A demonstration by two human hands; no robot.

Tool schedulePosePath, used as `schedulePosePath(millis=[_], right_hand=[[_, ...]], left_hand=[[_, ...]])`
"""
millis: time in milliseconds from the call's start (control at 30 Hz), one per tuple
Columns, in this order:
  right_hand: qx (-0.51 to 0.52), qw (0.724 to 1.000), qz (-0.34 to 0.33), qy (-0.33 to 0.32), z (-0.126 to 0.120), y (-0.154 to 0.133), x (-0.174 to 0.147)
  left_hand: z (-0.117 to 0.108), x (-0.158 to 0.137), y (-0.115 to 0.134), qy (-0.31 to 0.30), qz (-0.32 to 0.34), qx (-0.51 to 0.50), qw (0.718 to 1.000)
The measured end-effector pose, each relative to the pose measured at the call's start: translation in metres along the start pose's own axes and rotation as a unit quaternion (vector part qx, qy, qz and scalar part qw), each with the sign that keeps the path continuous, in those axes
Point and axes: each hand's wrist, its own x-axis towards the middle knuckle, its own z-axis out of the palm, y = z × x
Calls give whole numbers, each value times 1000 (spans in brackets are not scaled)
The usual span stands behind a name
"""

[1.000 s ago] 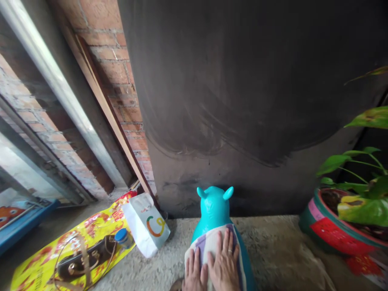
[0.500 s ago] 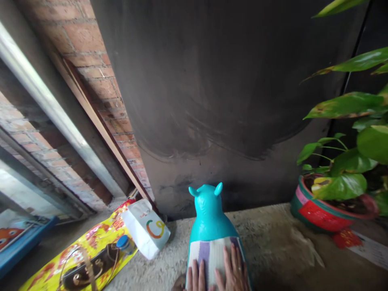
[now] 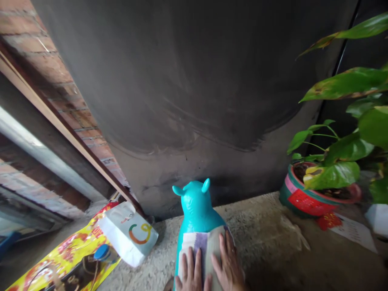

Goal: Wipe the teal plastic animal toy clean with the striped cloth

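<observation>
A turquoise inflatable animal toy [image 3: 197, 208] with two small ears stands in front of a dark panel, its head pointing away from me. Over its back lies a white cloth with purple stripes [image 3: 189, 239]. My left hand [image 3: 191, 271] rests flat on the left part of this cloth, fingers stretched out. On the right part lies my right hand [image 3: 226, 262], its fingers spread and a ring on one of them. Both palms press the cloth against the toy. The toy's lower body is out of the picture.
A white paper bag [image 3: 129, 234], a blue-capped jar [image 3: 103, 254] and a brown handbag [image 3: 75, 275] sit at the left on a yellow-red printed sheet [image 3: 39, 268]. A potted plant [image 3: 306, 202] stands at the right. The dark panel [image 3: 194, 101] closes off the front.
The view has swung to the right, so things sit further left in the picture. Both hands have slid slightly forward on the toy's back, and the cloth looks more wrinkled.
</observation>
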Motion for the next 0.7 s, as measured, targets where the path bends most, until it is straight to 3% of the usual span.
schedulePosePath(millis=[133,300,500,600,700], right_hand=[[18,993,14,-113,-2,-10,63],[23,993,12,-119,4,-15,95],[-2,996,64,-64,15,-15,58],[-19,997,73,2,16,-11,20],[-25,994,45,92,-1,-12,-21]], left_hand=[[-12,40,17,20,7,31,999],[-13,64,19,33,18,89,995],[-16,54,14,27,25,37,999],[-18,32,8,17,19,-8,1000],[-15,0,0,0,8,-55,998]])
